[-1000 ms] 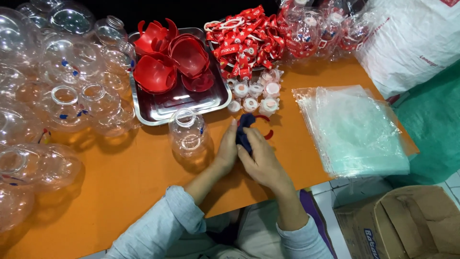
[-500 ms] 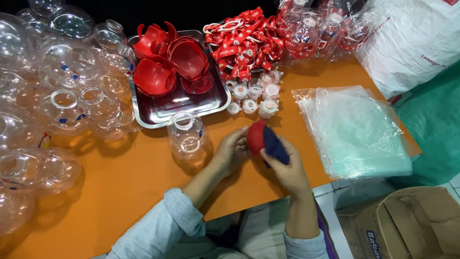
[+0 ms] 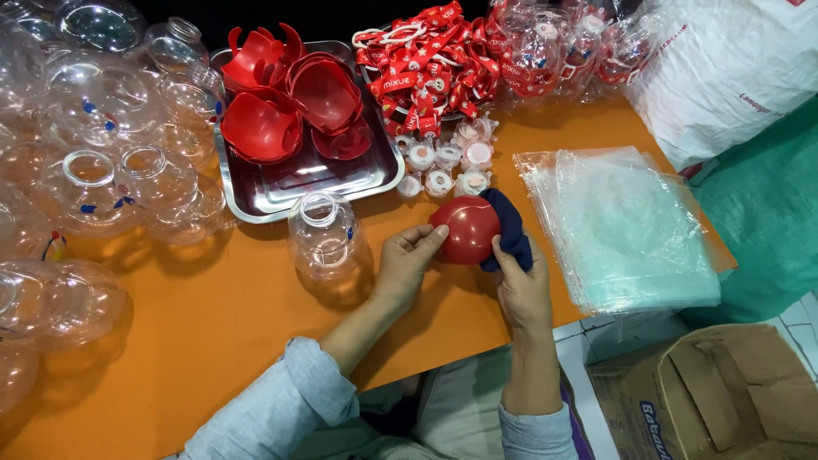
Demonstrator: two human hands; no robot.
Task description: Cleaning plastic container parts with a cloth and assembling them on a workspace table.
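View: a single head-worn camera; no second view shares the scene.
Position: above the near edge of the orange table (image 3: 213, 341).
Direction: steeply downward and forward, across the table toward its far side.
Nearness: close; the forearms enter from the bottom edge, and the left hand (image 3: 405, 264) and right hand (image 3: 521, 285) sit near the centre.

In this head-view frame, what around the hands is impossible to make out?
- Red dome: its far side, hidden behind its own curve and the dark blue cloth.
- Right hand: fingertips tucked under the cloth.
- Left hand: palm faces down.
- Cardboard box: cut by the frame's bottom edge.
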